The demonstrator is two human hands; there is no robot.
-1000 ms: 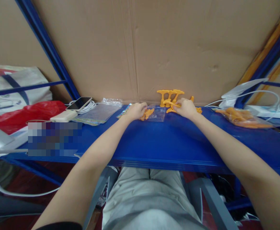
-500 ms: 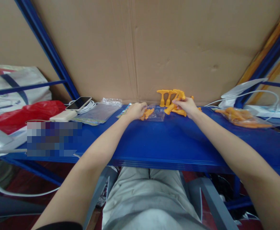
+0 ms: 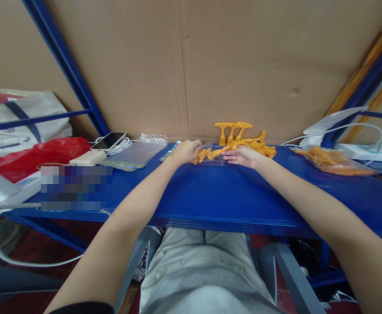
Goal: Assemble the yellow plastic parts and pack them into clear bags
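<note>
My left hand (image 3: 187,151) is closed at the left end of a clear plastic bag (image 3: 219,162), its fingertips partly hidden. Small orange plastic pieces (image 3: 203,154) lie in or on that bag, beside my fingers. My right hand (image 3: 243,156) pinches an orange toy hammer (image 3: 215,154) between thumb and fingers, palm turned partly up. The hammer's far end reaches left over the bag. Behind the right hand stand several orange toy hammers (image 3: 232,133) against the cardboard, with more orange pieces (image 3: 268,150) lying to their right.
Flat printed plastic bags (image 3: 128,158) lie left on the blue table (image 3: 210,196), near a phone (image 3: 109,141), a coiled white cable and a white power bank (image 3: 88,158). A filled bag of orange pieces (image 3: 332,161) lies right. Cardboard (image 3: 184,65) walls off the back.
My right hand has come left from the pile with an orange toy hammer, reaching the clear bag. The left hand stays where it was.
</note>
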